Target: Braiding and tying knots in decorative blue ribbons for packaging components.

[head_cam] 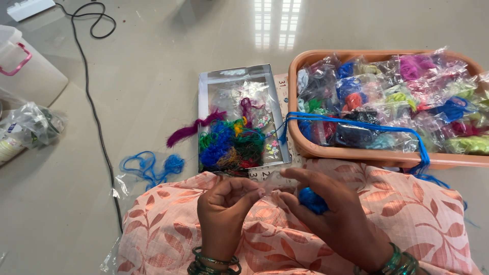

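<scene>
Glossy grey floor (168, 56) fills the upper half of the head view, with window glare at top centre and a black cable (94, 109) trailing down the left side.

At lower centre, over a peach leaf-print lap (433, 219), the left hand (224, 209) has its fingers curled, thumb and forefinger pressed together on what looks like a fine thread, too thin to make out. The right hand (331, 214) meets it fingertip to fingertip and cups a small blue thread ball (311, 200) against the palm, its other fingers loosely spread.

Just above the hands lies a shallow silver tray (204, 102) holding a tangled heap of coloured threads (229, 145). At right, a peach plastic basket (305, 145) is packed with bagged threads, and a blue strand (356, 122) is draped across its front rim. A loose blue thread loop (150, 167) lies on the floor at left.

Judging by this, the ball could slip from the loose cupping and unroll, and the draped strand could snag and drag bags out.
</scene>
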